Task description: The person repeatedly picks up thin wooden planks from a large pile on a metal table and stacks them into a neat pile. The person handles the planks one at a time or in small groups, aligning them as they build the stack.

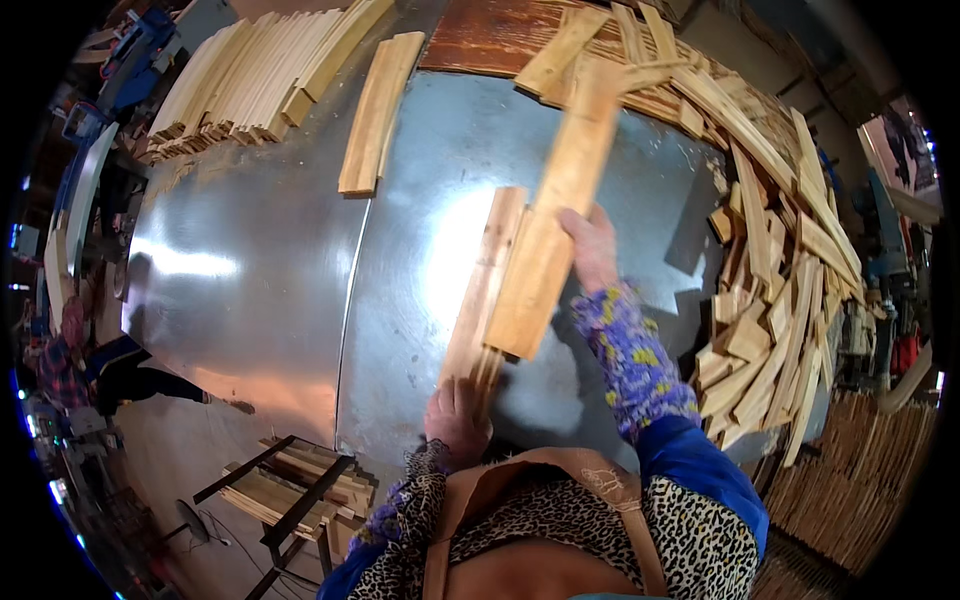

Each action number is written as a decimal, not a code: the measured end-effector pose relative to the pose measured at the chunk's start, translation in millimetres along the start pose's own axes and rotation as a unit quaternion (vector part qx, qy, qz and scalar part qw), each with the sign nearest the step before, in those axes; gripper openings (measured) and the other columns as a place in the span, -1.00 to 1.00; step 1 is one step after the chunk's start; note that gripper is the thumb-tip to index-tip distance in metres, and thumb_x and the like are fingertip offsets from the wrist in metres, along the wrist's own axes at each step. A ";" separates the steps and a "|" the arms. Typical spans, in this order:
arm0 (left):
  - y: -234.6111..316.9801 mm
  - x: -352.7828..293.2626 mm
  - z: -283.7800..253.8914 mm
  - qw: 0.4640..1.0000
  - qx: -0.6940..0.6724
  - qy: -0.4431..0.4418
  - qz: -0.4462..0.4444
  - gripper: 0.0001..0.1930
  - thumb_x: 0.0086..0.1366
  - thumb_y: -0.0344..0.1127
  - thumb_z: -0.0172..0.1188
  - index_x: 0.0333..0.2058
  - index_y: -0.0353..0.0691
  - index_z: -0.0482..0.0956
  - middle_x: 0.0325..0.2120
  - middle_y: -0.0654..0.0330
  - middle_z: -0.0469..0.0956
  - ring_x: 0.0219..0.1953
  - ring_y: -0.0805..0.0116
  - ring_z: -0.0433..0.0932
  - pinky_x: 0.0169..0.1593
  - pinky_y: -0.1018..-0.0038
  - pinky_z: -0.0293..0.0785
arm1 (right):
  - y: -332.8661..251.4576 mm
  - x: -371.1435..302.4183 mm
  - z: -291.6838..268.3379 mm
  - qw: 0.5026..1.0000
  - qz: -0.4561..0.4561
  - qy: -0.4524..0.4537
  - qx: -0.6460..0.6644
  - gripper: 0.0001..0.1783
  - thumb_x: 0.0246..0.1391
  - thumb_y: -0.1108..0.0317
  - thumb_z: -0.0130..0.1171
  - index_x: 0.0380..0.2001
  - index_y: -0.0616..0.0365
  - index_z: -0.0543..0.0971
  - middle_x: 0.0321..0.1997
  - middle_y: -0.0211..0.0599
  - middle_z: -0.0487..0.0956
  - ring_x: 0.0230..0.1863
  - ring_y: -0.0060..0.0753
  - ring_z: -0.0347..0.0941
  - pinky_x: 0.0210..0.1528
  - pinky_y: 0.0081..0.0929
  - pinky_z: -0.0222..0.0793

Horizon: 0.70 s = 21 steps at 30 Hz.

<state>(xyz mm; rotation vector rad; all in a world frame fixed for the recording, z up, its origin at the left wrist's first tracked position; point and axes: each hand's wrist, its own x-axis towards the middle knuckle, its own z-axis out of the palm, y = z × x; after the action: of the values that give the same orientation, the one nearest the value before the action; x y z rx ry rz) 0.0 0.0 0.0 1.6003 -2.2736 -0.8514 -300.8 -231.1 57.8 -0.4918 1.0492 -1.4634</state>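
Note:
My right hand (592,248) grips the right edge of a long, light wooden board (553,225), which slants up and away over the metal tabletop. The board's far end is blurred. Its near part overlaps a second wooden board (484,268) to the left. My left hand (458,422) is closed around the near end of that second board, close to the table's front edge. Part of the second board lies hidden beneath the first one.
A neat row of boards (245,75) lies at the back left, with a short stack of boards (380,115) beside it. Loose offcuts (770,300) heap along the right side. A black-framed stand (290,490) holds wood at the lower left. Another person (90,360) is at the far left.

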 end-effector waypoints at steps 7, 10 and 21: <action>-4.4 -22.4 13.6 0.990 0.038 0.118 0.059 -0.25 0.08 -0.22 0.33 0.28 -0.37 0.44 0.13 -0.31 0.50 0.03 -0.39 0.56 0.00 -0.14 0.61 | 69.8 200.9 176.4 0.951 -0.079 -0.009 -0.298 -0.41 0.20 0.09 0.36 0.13 0.35 0.66 -0.16 -0.07 0.76 -0.13 -0.13 0.68 0.02 -0.18 0.57; -4.1 -18.0 5.1 0.993 0.046 0.105 0.025 -0.33 0.14 -0.24 0.30 0.24 -0.35 0.45 0.04 -0.25 0.51 -0.01 -0.27 0.59 -0.06 -0.09 0.59 | 88.2 253.8 205.2 0.969 -0.033 -0.047 -0.241 -0.27 0.24 0.05 0.35 0.31 0.34 0.53 -0.17 -0.11 0.74 -0.17 -0.14 0.66 0.02 -0.17 0.57; -115.5 -53.7 98.2 0.992 -0.071 0.074 -0.074 -0.23 0.41 -0.04 0.28 0.38 -0.50 0.30 0.19 -0.32 0.48 0.07 -0.29 0.59 0.12 -0.08 0.55 | -154.7 97.7 -216.8 0.492 -0.031 0.282 -0.823 -0.46 0.09 0.05 0.31 0.07 0.11 0.55 0.01 0.04 0.70 0.14 0.12 0.63 0.20 0.03 0.55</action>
<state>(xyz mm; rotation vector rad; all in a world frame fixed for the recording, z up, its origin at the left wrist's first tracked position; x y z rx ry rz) 61.3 54.1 -138.5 1.7216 -1.9681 -0.8753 -581.4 -272.4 49.5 -1.3779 2.8855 -0.0503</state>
